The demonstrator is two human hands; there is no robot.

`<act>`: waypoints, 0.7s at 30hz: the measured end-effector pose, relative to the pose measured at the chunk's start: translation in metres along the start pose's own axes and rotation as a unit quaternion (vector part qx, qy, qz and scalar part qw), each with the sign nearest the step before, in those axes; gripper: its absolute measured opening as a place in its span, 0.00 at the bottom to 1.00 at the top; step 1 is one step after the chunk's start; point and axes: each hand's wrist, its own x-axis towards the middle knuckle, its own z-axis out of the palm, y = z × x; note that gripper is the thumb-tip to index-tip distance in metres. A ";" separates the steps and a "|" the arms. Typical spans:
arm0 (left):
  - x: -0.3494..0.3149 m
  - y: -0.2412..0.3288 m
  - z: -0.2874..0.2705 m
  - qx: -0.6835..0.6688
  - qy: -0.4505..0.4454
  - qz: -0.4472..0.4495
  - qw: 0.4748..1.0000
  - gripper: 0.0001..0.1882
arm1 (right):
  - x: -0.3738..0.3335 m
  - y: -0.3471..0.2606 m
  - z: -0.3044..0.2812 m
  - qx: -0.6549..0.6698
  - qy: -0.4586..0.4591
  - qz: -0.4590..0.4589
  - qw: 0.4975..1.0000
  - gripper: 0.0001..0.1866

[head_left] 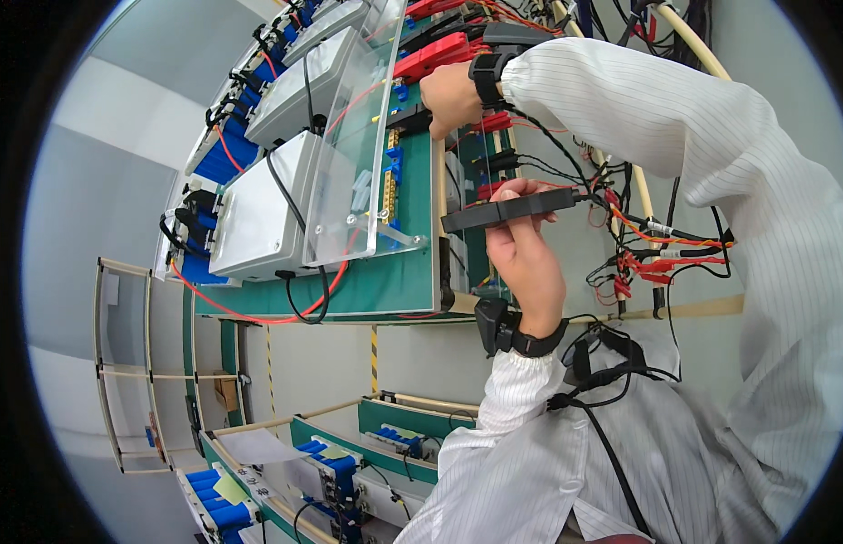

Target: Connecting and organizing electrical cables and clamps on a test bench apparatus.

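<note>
Head view: two o'clock, black clamp point(476, 218) pinched by left hand point(528, 258), best held clear of brass terminals point(389, 195); twelve o'clock, right hand point(451, 98) closed round second black clamp point(409, 119), best held square.

The right hand point(453, 100) has its fingertips turned from view, so its grip on a black block point(409, 119) is unclear. A black bar point(480, 217) hides part of the left hand point(533, 272). The upper edge cuts off the farthest white box point(335, 22).
</note>
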 end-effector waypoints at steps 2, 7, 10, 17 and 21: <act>0.000 -0.002 -0.003 -0.011 -0.006 -0.002 1.000 0.14 | -0.001 -0.001 0.002 -0.001 0.001 -0.009 1.000 0.20; 0.011 -0.007 0.005 0.006 0.004 0.014 1.000 0.15 | -0.014 -0.014 -0.019 -0.004 -0.060 0.003 0.998 0.23; 0.022 -0.007 0.008 0.072 -0.005 0.027 0.997 0.16 | -0.022 -0.017 -0.024 -0.112 0.044 -0.061 0.991 0.29; 0.059 -0.011 0.009 0.142 0.008 0.084 0.986 0.22 | -0.130 -0.006 -0.059 0.078 -0.102 -0.037 0.991 0.40; 0.069 -0.009 0.024 0.161 0.035 0.119 0.979 0.27 | -0.150 0.003 -0.044 0.262 -0.161 0.068 0.949 0.49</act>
